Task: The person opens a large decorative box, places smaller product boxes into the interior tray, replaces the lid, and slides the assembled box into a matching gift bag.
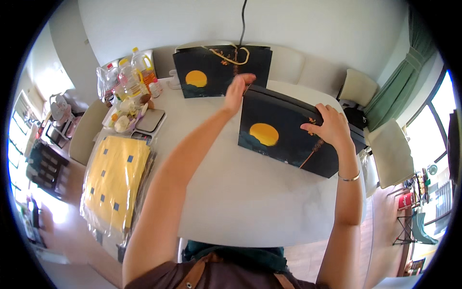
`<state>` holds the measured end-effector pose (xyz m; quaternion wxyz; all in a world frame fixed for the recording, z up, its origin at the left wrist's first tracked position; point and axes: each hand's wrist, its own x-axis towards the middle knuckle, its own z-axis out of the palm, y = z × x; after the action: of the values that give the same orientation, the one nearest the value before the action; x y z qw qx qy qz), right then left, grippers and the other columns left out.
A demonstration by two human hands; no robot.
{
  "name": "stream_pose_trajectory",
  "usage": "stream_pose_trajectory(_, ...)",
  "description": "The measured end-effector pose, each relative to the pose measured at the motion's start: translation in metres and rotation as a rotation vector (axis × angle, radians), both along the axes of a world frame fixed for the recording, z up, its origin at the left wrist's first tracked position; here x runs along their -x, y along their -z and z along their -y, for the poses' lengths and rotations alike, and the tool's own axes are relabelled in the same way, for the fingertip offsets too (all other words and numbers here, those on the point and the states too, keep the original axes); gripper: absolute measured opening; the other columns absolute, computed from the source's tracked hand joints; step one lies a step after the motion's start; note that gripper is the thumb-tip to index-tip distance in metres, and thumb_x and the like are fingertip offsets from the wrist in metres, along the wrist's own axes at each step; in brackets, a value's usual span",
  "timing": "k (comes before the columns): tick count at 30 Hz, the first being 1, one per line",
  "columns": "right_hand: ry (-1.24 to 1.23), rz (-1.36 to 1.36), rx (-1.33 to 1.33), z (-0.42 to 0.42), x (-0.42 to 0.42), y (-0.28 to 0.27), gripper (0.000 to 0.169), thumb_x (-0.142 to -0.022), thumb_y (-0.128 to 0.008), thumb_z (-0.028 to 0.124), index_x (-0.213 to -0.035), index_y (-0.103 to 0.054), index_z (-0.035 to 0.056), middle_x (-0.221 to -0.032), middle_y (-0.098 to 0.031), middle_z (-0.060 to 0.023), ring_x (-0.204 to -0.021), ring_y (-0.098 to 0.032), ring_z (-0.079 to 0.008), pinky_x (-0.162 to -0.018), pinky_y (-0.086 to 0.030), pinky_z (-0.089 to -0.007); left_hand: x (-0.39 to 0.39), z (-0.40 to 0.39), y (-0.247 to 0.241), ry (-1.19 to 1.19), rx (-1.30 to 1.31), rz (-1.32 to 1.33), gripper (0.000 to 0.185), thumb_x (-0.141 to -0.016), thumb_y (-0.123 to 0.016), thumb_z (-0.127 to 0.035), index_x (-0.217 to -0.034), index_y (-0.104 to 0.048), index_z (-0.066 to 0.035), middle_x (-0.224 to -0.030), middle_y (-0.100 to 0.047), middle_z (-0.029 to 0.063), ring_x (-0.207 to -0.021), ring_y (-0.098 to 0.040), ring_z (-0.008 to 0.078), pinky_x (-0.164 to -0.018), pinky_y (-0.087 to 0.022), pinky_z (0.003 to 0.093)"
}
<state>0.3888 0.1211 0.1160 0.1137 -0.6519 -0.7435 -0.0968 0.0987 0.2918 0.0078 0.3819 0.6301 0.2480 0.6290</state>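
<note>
A dark gift bag or box [288, 133] printed with a gold moon stands at an angle on the white table [231, 202]. My right hand [330, 126] grips its top edge toward the right end, thumb on the printed front and fingers over the top. At its upper left corner is my left hand [238, 92], fingers bent toward the corner. Whether those fingers hold the corner or a cord there cannot be made out. Behind them, a matching dark paper gift bag [220, 76] stands upright, its gold cord handle [231, 59] hanging over the front.
Left on the table lie yellow packages in clear plastic [115, 177]. Beyond them are a kitchen scale [151, 120], a tray of small items [124, 121] and several oil bottles [131, 77]. Chairs [391, 153] surround the table. A black cable [243, 21] runs down the wall.
</note>
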Motion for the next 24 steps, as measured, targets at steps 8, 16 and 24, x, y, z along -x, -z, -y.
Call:
stream_pose_trajectory(8,-0.037,-0.034,0.037,-0.012,-0.013,-0.003,0.082,-0.066,-0.072,0.074,-0.113,-0.062,0.0072,-0.097,-0.065,-0.0143,-0.095,-0.064,-0.0318,-0.087,-0.048,-0.0417,-0.008,-0.105,-0.087,-0.874,-0.179,-1.153,0.056,-0.082,-0.076,-0.029,-0.130,-0.053,-0.013,-0.134,-0.052,0.0121,-0.132,-0.044,0.0311,-0.109,-0.031,0.0547)
stream_pose_trajectory(16,-0.244,0.004,0.099,0.009,-0.031,-0.008,0.081,-0.065,-0.084,0.054,-0.126,-0.053,0.0102,-0.099,-0.063,-0.0154,-0.095,-0.063,-0.0344,-0.083,-0.049,-0.0428,-0.012,-0.073,-0.072,-0.557,-0.478,-1.077,0.021,-0.093,-0.061,-0.021,-0.108,-0.068,-0.010,-0.101,-0.067,0.0074,-0.103,-0.059,0.0284,-0.092,-0.040,0.0460)
stream_pose_trajectory(24,-0.370,-0.014,0.148,0.068,-0.025,-0.010,0.078,-0.065,-0.084,0.049,-0.128,-0.053,0.0150,-0.104,-0.063,-0.0133,-0.097,-0.063,-0.0354,-0.084,-0.049,-0.0434,-0.042,0.046,-0.088,-0.347,-0.570,-1.128,0.021,-0.093,-0.057,-0.019,-0.109,-0.067,-0.008,-0.097,-0.067,0.0107,-0.095,-0.063,0.0319,-0.080,-0.052,0.0436)
